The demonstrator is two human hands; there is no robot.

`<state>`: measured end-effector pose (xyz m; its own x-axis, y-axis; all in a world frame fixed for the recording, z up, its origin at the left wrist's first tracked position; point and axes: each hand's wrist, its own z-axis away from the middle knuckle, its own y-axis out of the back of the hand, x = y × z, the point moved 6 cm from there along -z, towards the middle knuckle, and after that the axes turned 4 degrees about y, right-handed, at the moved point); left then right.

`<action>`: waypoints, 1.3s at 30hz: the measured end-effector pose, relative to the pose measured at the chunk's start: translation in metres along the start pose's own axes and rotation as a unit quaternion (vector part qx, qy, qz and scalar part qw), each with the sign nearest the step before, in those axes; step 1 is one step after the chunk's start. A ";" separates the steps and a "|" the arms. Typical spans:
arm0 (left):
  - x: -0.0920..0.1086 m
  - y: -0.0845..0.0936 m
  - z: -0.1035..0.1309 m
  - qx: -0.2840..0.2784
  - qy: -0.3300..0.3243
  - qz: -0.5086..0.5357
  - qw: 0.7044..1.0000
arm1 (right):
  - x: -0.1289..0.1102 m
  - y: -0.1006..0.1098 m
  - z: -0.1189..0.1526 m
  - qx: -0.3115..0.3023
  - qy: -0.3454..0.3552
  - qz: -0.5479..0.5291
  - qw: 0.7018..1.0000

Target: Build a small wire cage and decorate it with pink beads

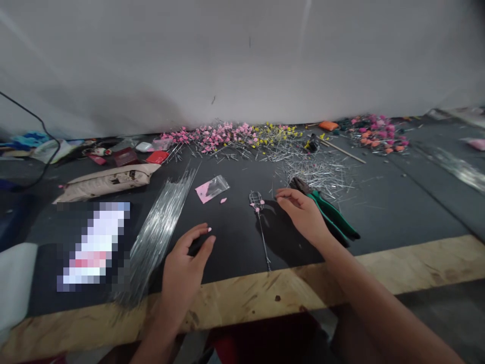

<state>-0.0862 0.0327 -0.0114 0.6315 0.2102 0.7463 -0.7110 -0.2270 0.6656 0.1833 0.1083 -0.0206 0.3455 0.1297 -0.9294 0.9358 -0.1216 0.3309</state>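
Note:
On the black tabletop lies a wire piece (262, 232) with a small grid-like head, a thin stem and several pink bits on the head. My left hand (184, 265) hovers to its left, thumb and forefinger apart, with a small pale pink spot at the forefinger's tip. To the right of the wire head is my right hand (303, 215), its fingers loosely bent and nothing visible in them. Green-handled pliers (333, 217) lie beside and partly behind that hand. A loose pink bit (223, 200) rests below a small plastic bag with pink material (212, 189).
A bundle of straight wires (161, 227) lies left, beside a blurred-out bright object (94, 245). Along the wall are wire stems with pink tips (223, 135), yellow tips (278, 132) and magenta tips (382, 126). Loose wire pieces (318, 174) lie behind the pliers. A beige pouch (108, 183) sits left.

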 end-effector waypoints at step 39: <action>0.061 -0.061 0.039 -0.245 0.137 0.481 0.831 | -0.066 -0.021 0.062 -0.159 0.038 -0.175 0.971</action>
<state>0.0078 0.0223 -0.0060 -0.3481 0.3792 0.8573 -0.9287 -0.0146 -0.3706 0.1367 0.0414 0.0240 -0.0055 0.1828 -0.9831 0.9668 0.2521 0.0414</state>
